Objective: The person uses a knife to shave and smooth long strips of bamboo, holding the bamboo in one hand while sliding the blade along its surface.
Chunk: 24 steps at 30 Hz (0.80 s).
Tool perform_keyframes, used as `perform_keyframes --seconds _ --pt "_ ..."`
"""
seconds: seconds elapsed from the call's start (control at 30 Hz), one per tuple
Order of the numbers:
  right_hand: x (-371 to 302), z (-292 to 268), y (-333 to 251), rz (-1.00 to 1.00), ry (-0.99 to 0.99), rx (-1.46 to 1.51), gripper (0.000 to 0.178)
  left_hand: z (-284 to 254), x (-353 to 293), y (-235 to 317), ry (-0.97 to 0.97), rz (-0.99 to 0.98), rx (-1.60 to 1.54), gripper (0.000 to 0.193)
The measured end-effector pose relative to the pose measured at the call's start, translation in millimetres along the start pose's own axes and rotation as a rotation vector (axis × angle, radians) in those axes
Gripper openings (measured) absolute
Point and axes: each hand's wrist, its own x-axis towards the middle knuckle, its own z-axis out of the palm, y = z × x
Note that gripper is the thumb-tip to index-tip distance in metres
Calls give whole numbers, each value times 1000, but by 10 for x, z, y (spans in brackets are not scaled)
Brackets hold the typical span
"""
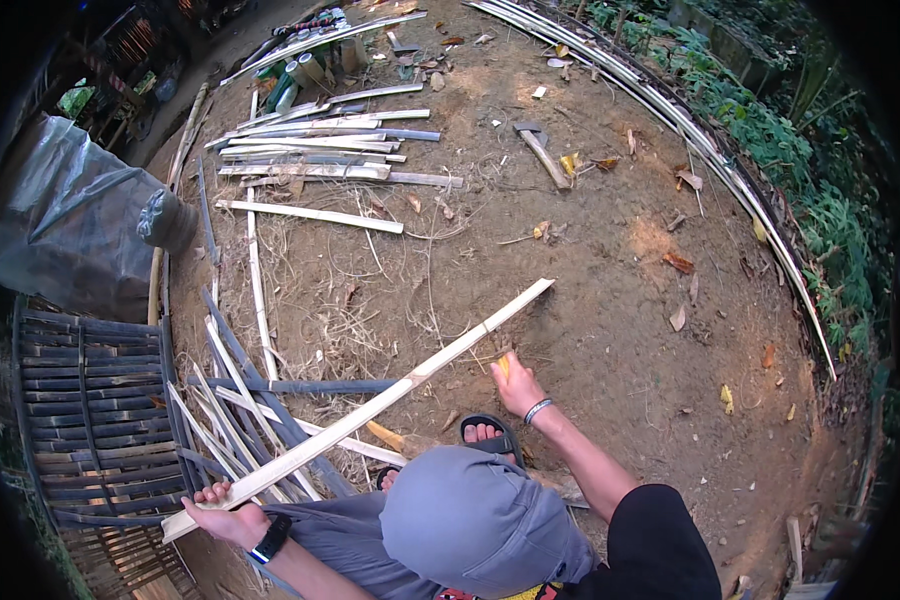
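A long, pale split bamboo strip (370, 403) slants from lower left up to the middle of the view. My left hand (228, 515) is closed around its lower end, with a dark watch on that wrist. My right hand (517, 387), wearing a bracelet, is a fist beside the strip's upper part, apart from it. A small yellow end (504, 366) pokes out of this fist; the rest of that object is hidden. Below the strip, pale and dark bamboo strips (240, 400) lie crisscrossed near my left arm.
More bamboo strips (310, 140) are piled at the far left. A hammer-like tool (544, 157) lies on the dirt. Long strips (690, 130) run along the plants at right. A slatted bamboo rack (95, 410) and a plastic-covered bundle (70, 220) stand at left.
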Motion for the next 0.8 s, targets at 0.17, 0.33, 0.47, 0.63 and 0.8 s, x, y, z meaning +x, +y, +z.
perform_keyframes --seconds 0.17,0.33,0.47,0.63,0.8 --pt "110 -15 145 35 44 17 36 -78 108 -85 -48 -12 -3 33" --pt "-44 42 125 -67 -46 -34 38 -48 25 -60 -29 -4 -30 32" --pt "397 -120 572 110 157 4 41 -46 51 -100 -84 -22 -21 31" --pt "171 1 451 -40 -64 -73 47 -48 29 -54 -29 26 -5 31" --pt "543 -327 705 149 108 -28 43 -11 -34 -72 -63 15 -17 32"
